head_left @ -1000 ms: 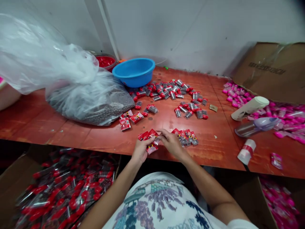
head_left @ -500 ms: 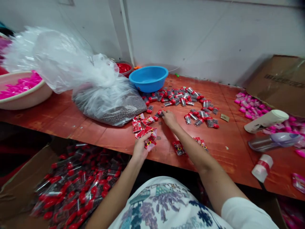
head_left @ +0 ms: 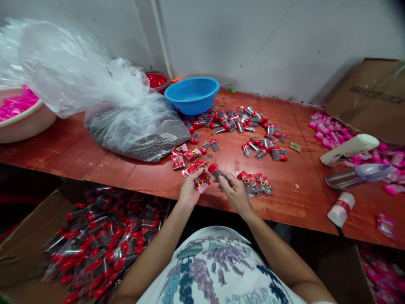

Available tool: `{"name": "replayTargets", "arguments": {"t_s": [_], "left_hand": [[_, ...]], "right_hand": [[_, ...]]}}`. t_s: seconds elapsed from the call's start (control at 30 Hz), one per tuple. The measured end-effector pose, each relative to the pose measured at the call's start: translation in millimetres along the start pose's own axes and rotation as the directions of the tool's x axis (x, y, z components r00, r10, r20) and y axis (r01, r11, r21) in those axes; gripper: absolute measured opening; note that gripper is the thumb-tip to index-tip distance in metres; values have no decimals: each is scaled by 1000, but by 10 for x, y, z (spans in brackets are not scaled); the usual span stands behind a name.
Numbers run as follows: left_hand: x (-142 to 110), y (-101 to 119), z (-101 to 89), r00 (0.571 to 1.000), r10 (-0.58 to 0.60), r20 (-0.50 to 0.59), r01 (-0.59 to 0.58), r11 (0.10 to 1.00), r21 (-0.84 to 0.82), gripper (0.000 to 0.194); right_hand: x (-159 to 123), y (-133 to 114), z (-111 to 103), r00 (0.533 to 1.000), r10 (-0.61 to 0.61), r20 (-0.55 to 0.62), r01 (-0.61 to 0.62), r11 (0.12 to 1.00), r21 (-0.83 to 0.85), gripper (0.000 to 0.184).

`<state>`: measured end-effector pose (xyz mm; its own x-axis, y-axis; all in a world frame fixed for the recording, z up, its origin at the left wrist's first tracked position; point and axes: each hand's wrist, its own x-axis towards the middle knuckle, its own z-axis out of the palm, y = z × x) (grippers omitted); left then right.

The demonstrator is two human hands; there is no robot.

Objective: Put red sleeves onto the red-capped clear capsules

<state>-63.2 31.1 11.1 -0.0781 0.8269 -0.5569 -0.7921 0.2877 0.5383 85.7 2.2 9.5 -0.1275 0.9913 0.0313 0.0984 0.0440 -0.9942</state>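
My left hand (head_left: 189, 191) is closed on a small bunch of red printed packets (head_left: 198, 175) at the near edge of the red wooden table (head_left: 95, 169). My right hand (head_left: 233, 191) pinches a small clear tube with a red cap (head_left: 215, 170) and holds it close to the packets. A short row of filled red packets (head_left: 257, 183) lies just right of my right hand. Loose red-capped tubes (head_left: 240, 126) are scattered farther back. A few more red packets (head_left: 183, 157) lie beyond my left hand.
A big clear plastic bag of dark beads (head_left: 139, 131) lies at the left. Behind it stand a blue basin (head_left: 191, 95), a red-filled bowl (head_left: 156, 81) and a cream basin of pink pieces (head_left: 22, 114). A carton of red-capped tubes (head_left: 101, 240) sits below. White bottles (head_left: 349, 149) and pink tubes (head_left: 332, 133) lie at right.
My right hand reached out to the loose tubes, took one, and has come back beside my left hand. The left hand has kept its hold on the packets.
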Motion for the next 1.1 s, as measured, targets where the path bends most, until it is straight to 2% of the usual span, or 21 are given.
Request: {"name": "replayTargets", "arguments": {"t_s": [0.23, 0.4, 0.5, 0.67, 0.77, 0.97, 1.1], "left_hand": [[-102, -89, 76, 989, 137, 49, -141, 987, 81, 21], [-204, -77, 131, 965, 213, 155, -237, 958, 162, 25], [-252, -69, 148, 961, 193, 198, -234, 950, 208, 27], [-278, -52, 149, 964, 180, 193, -224, 946, 236, 33], [-285, -44, 152, 962, 176, 207, -225, 944, 243, 39], [-308, -37, 148, 934, 198, 298, -281, 921, 269, 45], [-333, -25, 143, 931, 173, 321, -279, 904, 323, 46]], "right_hand": [[-13, 43, -93, 994, 101, -32, -97, 989, 111, 44], [-79, 60, -119, 998, -4, -69, 8, 999, 47, 45], [-104, 76, -119, 1000, 0, -30, 1, 998, 60, 44], [-126, 55, -168, 998, 53, 36, -56, 994, 90, 44], [-135, 32, -214, 996, 37, 80, -42, 997, 58, 45], [-148, -16, -288, 995, -64, 77, 70, 994, -81, 42], [-163, -35, -272, 997, -24, 68, 23, 1000, 14, 37]]}}
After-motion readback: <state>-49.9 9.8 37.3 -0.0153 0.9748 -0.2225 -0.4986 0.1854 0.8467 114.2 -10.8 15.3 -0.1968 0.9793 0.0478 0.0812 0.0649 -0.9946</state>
